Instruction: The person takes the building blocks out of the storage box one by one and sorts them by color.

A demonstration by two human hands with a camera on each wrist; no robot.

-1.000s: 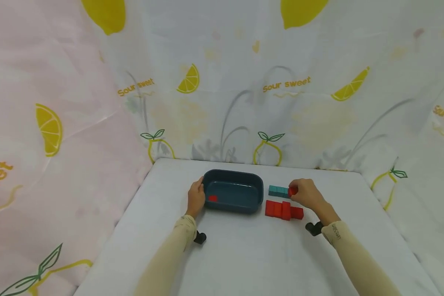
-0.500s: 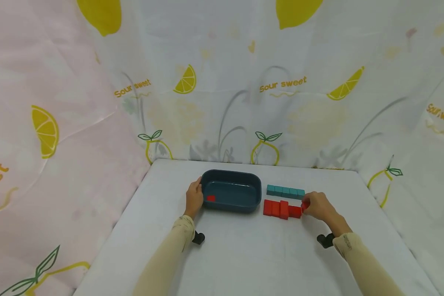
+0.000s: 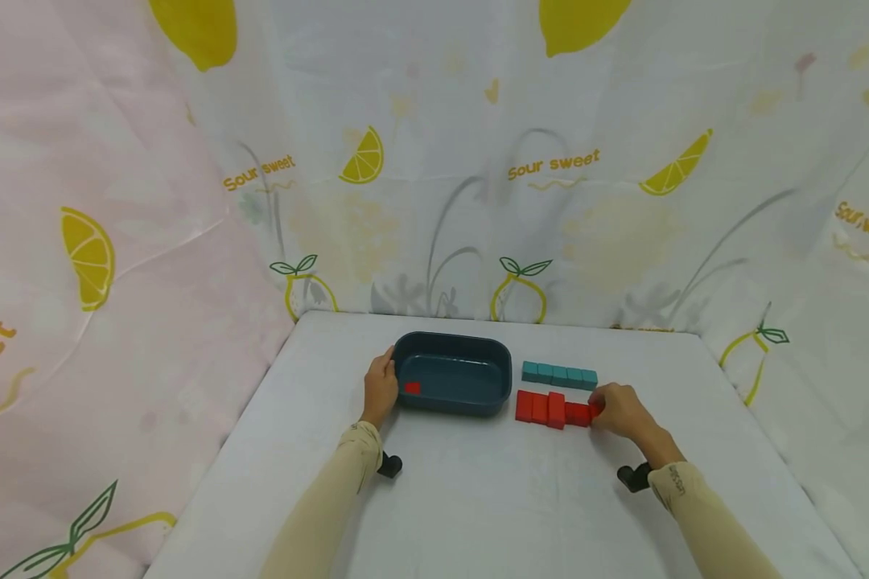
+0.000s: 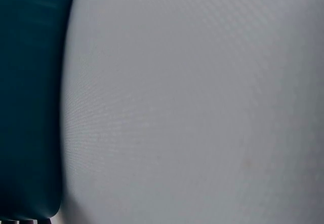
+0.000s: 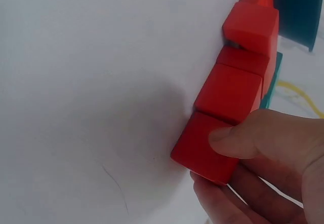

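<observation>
A dark blue rectangular dish (image 3: 449,407) stands on the table, with a small red block (image 3: 412,388) at its left end. My left hand (image 3: 380,390) holds the dish by its left side; in the left wrist view only the dish's outer wall (image 4: 30,97) shows, not the fingers. My right hand (image 3: 621,412) pinches a red block (image 5: 200,140), thumb on top and fingers at the outer end. This block lies against the right end of a row of red blocks (image 3: 539,408). One block in the row stands higher than its neighbours.
A straight row of several teal blocks (image 3: 559,375) lies behind the red row, right of the dish. The white table (image 3: 478,490) meets a lemon-printed cloth (image 3: 434,201) at the back and sides. Black wrist mounts (image 3: 389,464) hang under both sleeves.
My right hand has moved from the right end of the teal row toward me, bringing the red block to the red row's right end. My left hand has stayed at the dish.
</observation>
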